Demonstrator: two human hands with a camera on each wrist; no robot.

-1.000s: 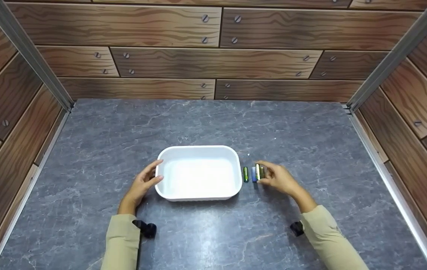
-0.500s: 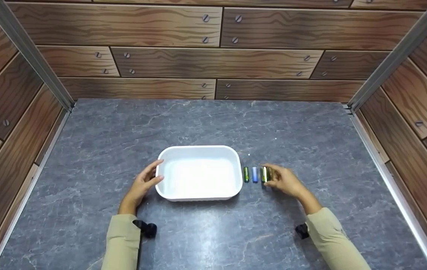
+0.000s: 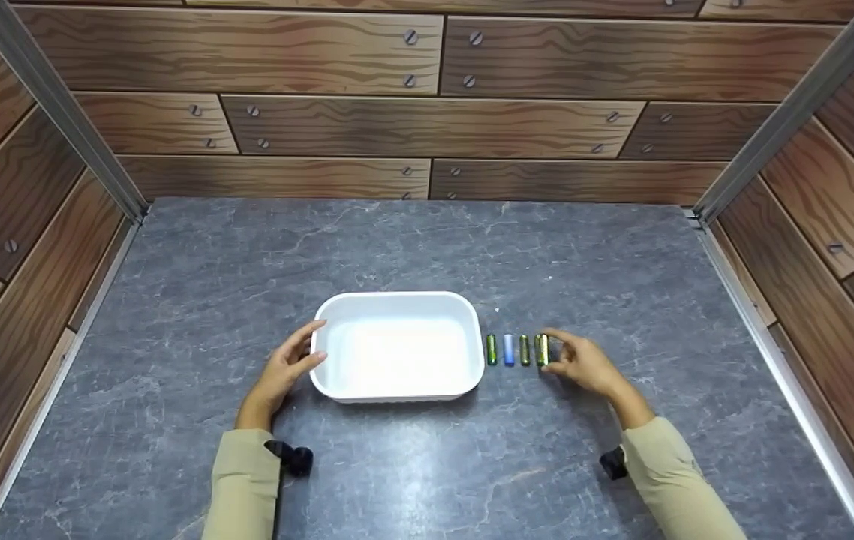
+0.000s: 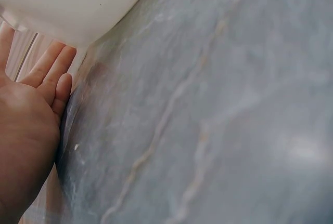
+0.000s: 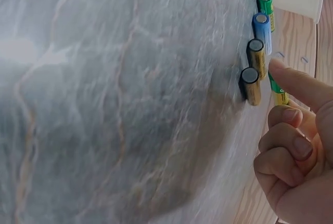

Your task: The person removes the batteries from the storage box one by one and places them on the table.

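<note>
In the head view a white rectangular tub (image 3: 397,396) stands on the grey table. My left hand (image 3: 281,375) rests against its left end, thumb and forefinger at the rim. Extended fingers (image 4: 54,70) reach the tub's underside in the left wrist view. Right of the tub several batteries stand in a row: a green battery (image 3: 491,350), a blue battery (image 3: 509,350), and two gold batteries, the nearer gold battery (image 5: 251,86) last. My right hand (image 3: 581,364) pinches a green-and-yellow battery (image 5: 278,91) between thumb and forefinger, beside that last gold one; its other fingers are curled.
Wood-patterned panels (image 3: 427,124) wall the table at the back and both sides, with metal posts (image 3: 783,112) at the corners. A small white speck (image 3: 497,309) lies behind the batteries.
The right hand has shifted rightward along the row with the pinched battery, past the blue and gold batteries, which now show uncovered. The left hand and tub have stayed put.
</note>
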